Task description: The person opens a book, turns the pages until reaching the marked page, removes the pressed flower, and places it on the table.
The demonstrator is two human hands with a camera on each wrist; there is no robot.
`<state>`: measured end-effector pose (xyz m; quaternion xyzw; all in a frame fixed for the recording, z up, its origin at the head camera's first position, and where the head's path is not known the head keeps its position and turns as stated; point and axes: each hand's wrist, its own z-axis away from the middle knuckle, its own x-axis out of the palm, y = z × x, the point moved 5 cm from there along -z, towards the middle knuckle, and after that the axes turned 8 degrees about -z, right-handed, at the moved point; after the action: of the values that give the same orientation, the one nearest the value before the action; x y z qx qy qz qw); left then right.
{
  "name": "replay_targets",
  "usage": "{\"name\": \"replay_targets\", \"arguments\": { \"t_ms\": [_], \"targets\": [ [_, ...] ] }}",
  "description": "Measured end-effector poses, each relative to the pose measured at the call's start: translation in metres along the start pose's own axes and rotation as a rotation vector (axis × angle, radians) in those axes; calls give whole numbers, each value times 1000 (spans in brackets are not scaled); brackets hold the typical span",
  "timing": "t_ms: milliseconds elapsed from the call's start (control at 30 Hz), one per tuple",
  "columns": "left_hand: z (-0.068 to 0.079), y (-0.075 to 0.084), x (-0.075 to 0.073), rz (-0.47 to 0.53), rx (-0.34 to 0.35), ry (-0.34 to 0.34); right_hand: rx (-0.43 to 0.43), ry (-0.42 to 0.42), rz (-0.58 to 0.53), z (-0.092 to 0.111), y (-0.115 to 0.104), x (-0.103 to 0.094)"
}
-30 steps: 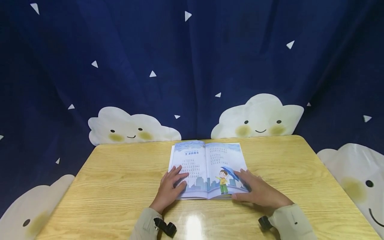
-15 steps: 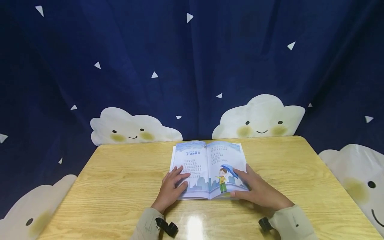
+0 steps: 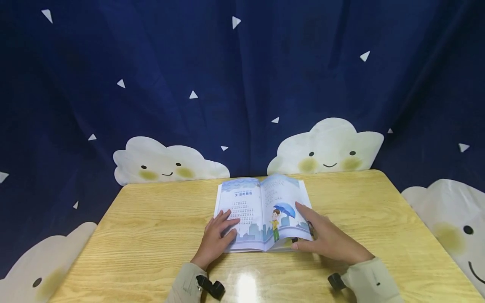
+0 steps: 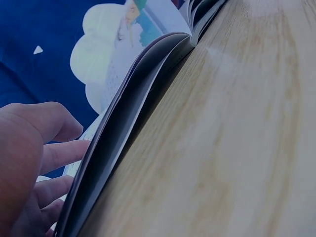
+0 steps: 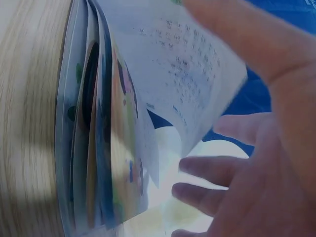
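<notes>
An open picture book (image 3: pixel 246 219) lies on the table, with a title and lines of text on its left page. In the head view my left hand (image 3: pixel 215 240) rests on that page's lower left, fingers spread. The right-hand page (image 3: pixel 282 195), which pictures a child with a blue umbrella, is bowed up off the pages beneath. Beside its lower right edge is my right hand (image 3: pixel 326 237), index finger and thumb well apart. From the right wrist, the raised page (image 5: pixel 182 74) curves toward the index finger, the other fingers stretched out past the stacked pages (image 5: pixel 103 148).
The wooden table (image 3: pixel 159 223) extends to both sides of the book. Behind it hangs a dark blue curtain (image 3: pixel 170 63) printed with white triangles and smiling clouds (image 3: pixel 329 147). Black wrist straps (image 3: pixel 210 287) sit over the light sleeves (image 3: pixel 373 280).
The right-hand page has risen and bowed leftward, showing part of the page underneath. My right hand has shifted slightly, while the left stays in place on its page.
</notes>
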<state>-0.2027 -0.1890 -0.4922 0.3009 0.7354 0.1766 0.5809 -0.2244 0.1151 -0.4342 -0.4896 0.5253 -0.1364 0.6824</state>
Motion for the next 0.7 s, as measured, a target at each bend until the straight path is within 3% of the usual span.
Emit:
{"name": "replay_targets", "arguments": {
  "t_ms": [100, 267, 500, 700],
  "targets": [
    [0, 0, 0, -13, 22, -6, -32, 14, -31, -2, -3, -3],
    [1, 1, 3, -59, 53, -57, -53, 78, 15, 0, -5, -10],
    [1, 6, 5, -90, 53, -106, -58, 115, 37, 2, -10, -18],
    [2, 9, 4, -115, 52, -106, -125, 159, 36, 4, -17, -21]
  ]
}}
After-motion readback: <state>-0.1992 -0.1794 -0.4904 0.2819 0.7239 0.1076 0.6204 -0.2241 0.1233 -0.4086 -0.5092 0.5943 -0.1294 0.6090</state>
